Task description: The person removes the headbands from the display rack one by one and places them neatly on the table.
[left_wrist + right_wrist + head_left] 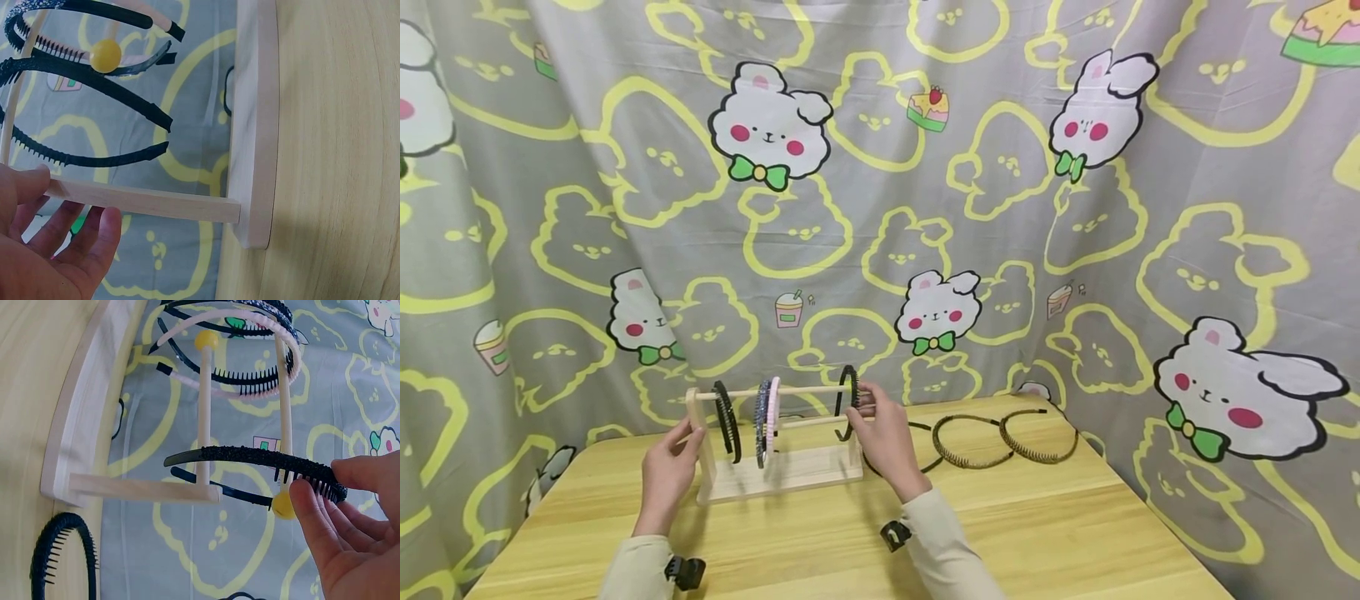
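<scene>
A pale wooden headband stand, with two horizontal rods, sits on the table. My left hand holds its left upright, thumb on one side and fingers on the other. At the right end, my right hand pinches a black toothed headband between thumb and fingers. This headband loops around the yellow-tipped end of the upper rod. Further left on that rod hang a pink headband, a dark blue speckled headband and black headband loops.
Right of the stand, two brownish toothed headbands lie flat on the wooden table. A black headband lies nearer the stand, partly behind my right hand. A patterned grey curtain hangs behind the table.
</scene>
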Motion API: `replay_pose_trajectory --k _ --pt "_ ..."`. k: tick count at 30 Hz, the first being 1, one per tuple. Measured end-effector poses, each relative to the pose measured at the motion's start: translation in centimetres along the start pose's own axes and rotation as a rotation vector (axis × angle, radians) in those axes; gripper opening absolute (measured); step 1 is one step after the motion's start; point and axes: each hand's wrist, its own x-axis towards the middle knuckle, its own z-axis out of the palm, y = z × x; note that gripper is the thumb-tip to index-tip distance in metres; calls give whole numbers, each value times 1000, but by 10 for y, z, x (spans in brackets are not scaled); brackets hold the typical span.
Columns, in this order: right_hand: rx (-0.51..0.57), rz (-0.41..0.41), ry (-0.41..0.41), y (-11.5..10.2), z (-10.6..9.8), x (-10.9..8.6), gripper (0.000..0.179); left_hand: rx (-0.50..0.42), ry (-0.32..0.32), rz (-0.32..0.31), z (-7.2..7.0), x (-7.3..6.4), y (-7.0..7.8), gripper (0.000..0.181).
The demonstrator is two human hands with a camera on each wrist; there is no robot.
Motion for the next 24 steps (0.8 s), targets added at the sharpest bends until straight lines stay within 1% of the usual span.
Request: replay_pose_trajectory --k 5,11,15,21,24 --pt "4 17 6 4 -4 -2 45 -11 -1 1 1 0 -1 56" --pt "6 9 22 7 -9 -3 46 2 5 11 1 0 -2 56" --pt "7 2 30 8 -13 -3 45 5 8 6 1 0 -1 56" --pt "18 41 42 12 -22 -2 44 5 7 -2 0 0 0 56" --pt "10 41 41 13 -26 -3 43 -2 2 -6 0 -1 0 57"
